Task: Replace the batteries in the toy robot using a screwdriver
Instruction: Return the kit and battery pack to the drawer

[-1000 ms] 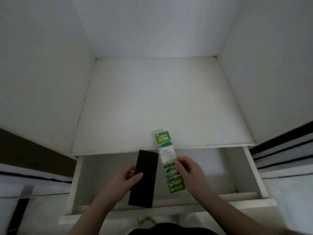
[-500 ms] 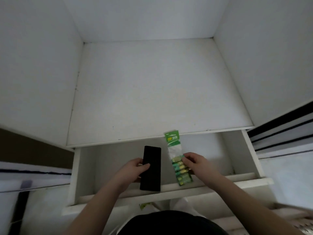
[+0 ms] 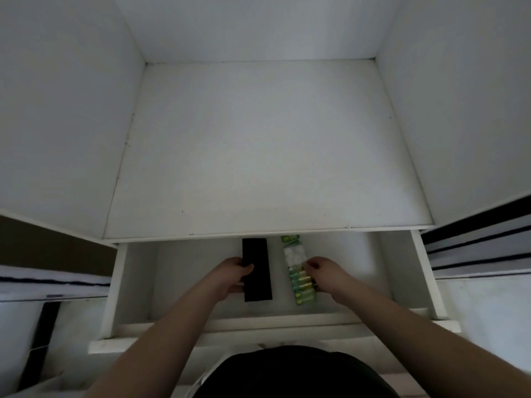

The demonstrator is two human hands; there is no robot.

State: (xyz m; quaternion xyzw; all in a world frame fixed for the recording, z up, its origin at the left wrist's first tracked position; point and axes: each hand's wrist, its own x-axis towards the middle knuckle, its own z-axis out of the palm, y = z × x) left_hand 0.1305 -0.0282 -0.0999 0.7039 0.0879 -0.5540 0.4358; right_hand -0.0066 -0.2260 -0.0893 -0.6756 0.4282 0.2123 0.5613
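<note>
Both of my hands reach into an open white drawer (image 3: 423, 280). My left hand (image 3: 231, 275) grips a flat black rectangular case (image 3: 256, 268) by its left edge, thumb on top. To its right lies a green strip pack of batteries (image 3: 298, 271), lengthwise in the drawer, and my right hand (image 3: 326, 274) pinches it along its right side. Whether the case and the pack rest on the drawer floor or hang just above it, I cannot tell. No toy robot and no screwdriver are in view.
Above the drawer is a bare white shelf (image 3: 258, 156) walled in white on the left, back and right. The drawer's front rail (image 3: 258, 337) runs across below my forearms. Dark-striped white panels (image 3: 477, 242) flank the right side.
Both hands have moved forward and down into the drawer, carrying the black case and the battery pack with them. The pack's green top is now just under the shelf edge.
</note>
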